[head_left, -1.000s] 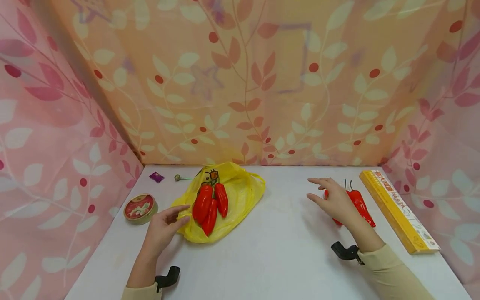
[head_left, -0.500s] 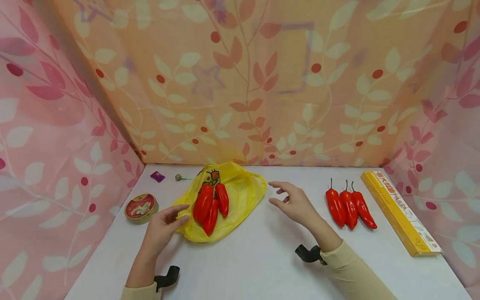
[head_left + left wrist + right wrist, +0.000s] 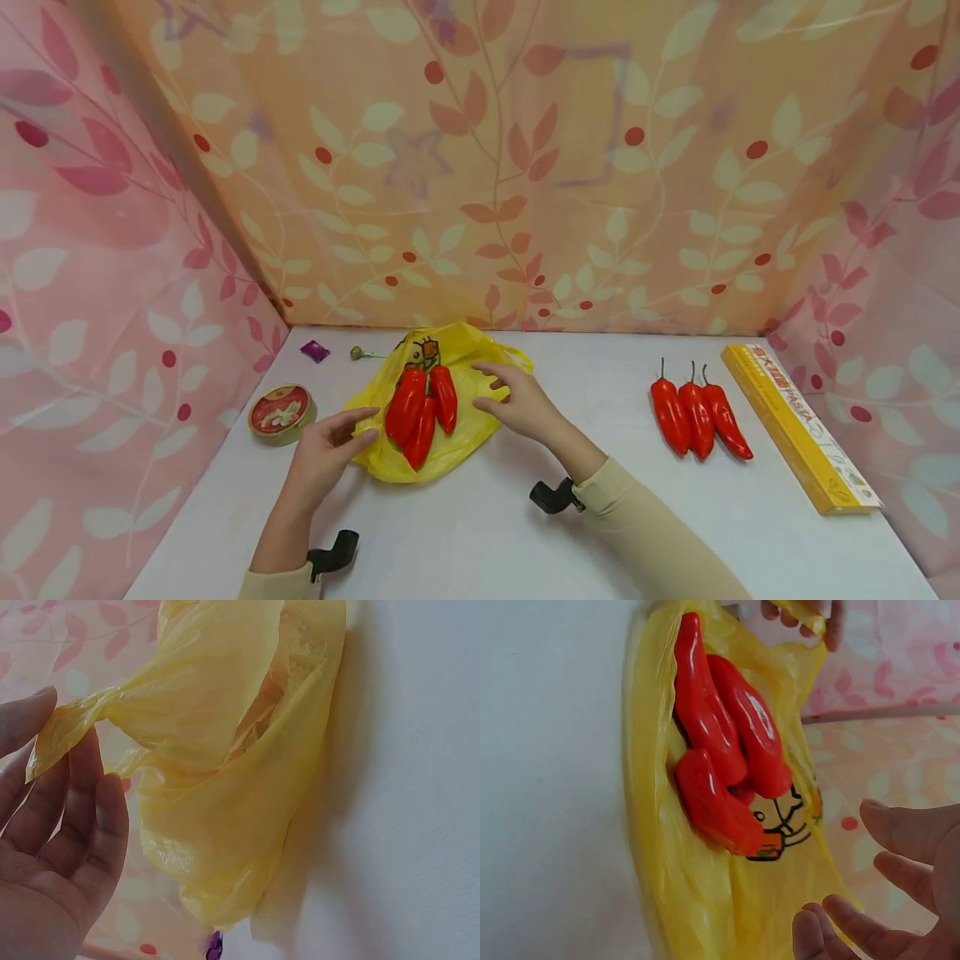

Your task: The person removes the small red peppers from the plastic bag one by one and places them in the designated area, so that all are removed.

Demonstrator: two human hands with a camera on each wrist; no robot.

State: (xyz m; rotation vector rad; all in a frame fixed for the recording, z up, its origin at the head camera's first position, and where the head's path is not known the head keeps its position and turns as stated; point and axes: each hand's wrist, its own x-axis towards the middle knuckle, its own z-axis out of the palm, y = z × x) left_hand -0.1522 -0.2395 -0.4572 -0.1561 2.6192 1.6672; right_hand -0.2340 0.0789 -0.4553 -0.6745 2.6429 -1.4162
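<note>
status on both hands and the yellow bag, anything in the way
Left hand pinching yellow bag. Right hand holding nothing, near bag. Red peppers in bag. Nothing apparently in the way.

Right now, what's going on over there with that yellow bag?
A person is working at a white table. Their left grip pinches one edge of a yellow bag, which has red peppers lying in it. Their right grip is at the bag's other side, fingers loose and holding nothing; I can't tell if they touch the plastic. Three more peppers lie side by side on the table, near a pasta box.
</note>
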